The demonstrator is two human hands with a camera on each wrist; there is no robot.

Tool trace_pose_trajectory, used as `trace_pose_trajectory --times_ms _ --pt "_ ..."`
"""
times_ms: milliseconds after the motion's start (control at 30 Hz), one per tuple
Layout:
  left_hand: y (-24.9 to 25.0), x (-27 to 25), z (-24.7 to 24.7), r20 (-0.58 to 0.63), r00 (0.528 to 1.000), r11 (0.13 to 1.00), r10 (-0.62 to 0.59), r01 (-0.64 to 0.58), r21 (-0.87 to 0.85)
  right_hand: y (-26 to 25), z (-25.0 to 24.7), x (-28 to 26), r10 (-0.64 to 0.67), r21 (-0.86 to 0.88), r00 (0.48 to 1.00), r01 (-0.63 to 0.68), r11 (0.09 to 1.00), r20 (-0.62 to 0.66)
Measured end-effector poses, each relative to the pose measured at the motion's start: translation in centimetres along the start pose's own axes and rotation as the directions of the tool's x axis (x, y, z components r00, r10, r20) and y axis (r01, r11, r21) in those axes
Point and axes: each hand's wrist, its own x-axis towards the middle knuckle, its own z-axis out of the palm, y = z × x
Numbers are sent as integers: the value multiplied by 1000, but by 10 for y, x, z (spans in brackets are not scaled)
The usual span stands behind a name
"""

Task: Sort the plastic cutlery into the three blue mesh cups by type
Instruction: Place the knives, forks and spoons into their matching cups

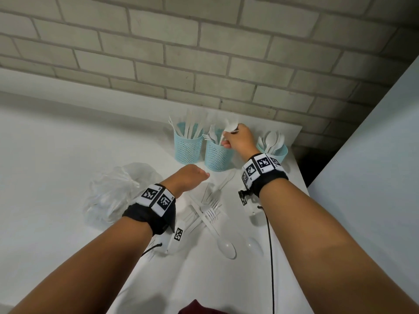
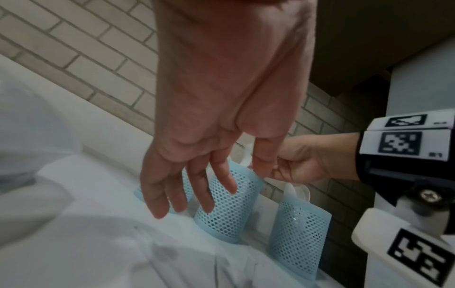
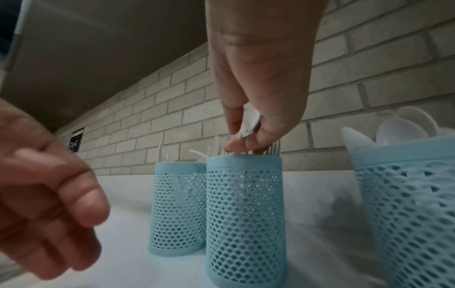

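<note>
Right hand (image 1: 239, 138) hangs over the middle cup (image 1: 217, 156), thumb and fingers pinched on a white piece of cutlery (image 1: 230, 129) whose lower end sits at the rim among the forks (image 1: 212, 134). What type it is I cannot tell; its upper end looks broad and rounded, yet blurred. Left of that hand stands the knife cup (image 1: 188, 145); right of it, behind the wrist, the spoon cup (image 1: 273, 150). Nearer than both hands lies the loose pile (image 1: 206, 209) of forks and a spoon (image 1: 225, 245) on the table (image 1: 56, 155).

Left hand (image 1: 189, 177) hovers low between pile and cups, fingers loosely extended, holding nothing.

To do this well, I would check the piece's type before letting go, then lower it straight so the handle slides past the standing tines instead of catching.

Room is tight: the knife and middle cups nearly touch, the brick wall (image 1: 204, 53) sits close behind, and the table edge runs just right of the spoon cup. A crumpled clear bag (image 1: 118, 189) lies left of the left hand. Lifting straight up is the freest way out.
</note>
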Motion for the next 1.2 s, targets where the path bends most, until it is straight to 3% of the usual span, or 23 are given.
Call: trace_pose_trajectory --times_ms 100,233,300,367,433,500,533,633,800,1033,1200 --pt "-3 -7 -2 40 999 990 -26 20 139 0 -3 1 -31 -13 999 31 999 -41" --pt "-4 -18 -5 55 997 928 -54 30 371 -5 -15 -12 -287 -184 940 254 950 -185" --pt "-10 -22 -7 56 996 886 -64 30 462 -10 -24 -22 -303 -118 948 291 949 -99" --pt "-14 -26 -8 66 995 849 -81 34 527 -15 -34 -33 -159 -126 960 191 973 232" --pt "-18 -31 -8 75 992 812 -103 40 582 -15 -39 -40 111 -377 833 123 918 542" --pt "-23 -35 -7 84 988 792 -131 53 608 -6 -36 -48 331 -590 703 156 792 630" --pt "-27 -37 -6 84 985 788 -154 71 611 1 -32 -51 382 -655 683 188 732 623" --pt "-39 -42 -3 83 975 742 -206 100 663 20 -18 -62 362 -748 738 282 601 570" --pt "-50 -54 -4 86 970 669 -229 93 737 41 -4 -74 244 -752 815 312 581 526" --pt "-67 -67 -5 55 969 621 -239 109 776 61 12 -72 155 -789 935 171 590 318" --pt "-73 -70 1 19 985 662 -170 100 743 66 10 -68 194 -812 967 20 583 163"
